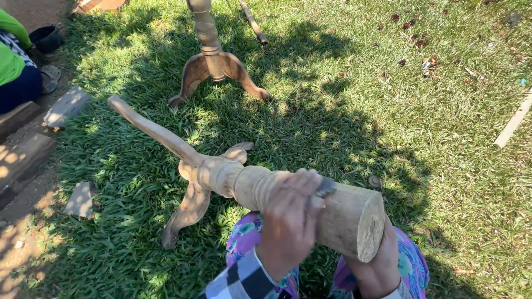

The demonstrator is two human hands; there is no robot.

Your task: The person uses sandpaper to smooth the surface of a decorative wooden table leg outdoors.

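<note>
Now, left hand: pressing dark sanding scrap onto carved wooden stand
Right hand: cupped beneath, supporting
Progress: column pale, legs browner

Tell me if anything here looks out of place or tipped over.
The wooden pedestal under the left hand lies tilted on its side, legs off the grass, while a matching second pedestal stands upright behind it.

Sunlit grass lawn — standing three-legged wooden pedestal, flat stones, thin stick, wooden slat.
</note>
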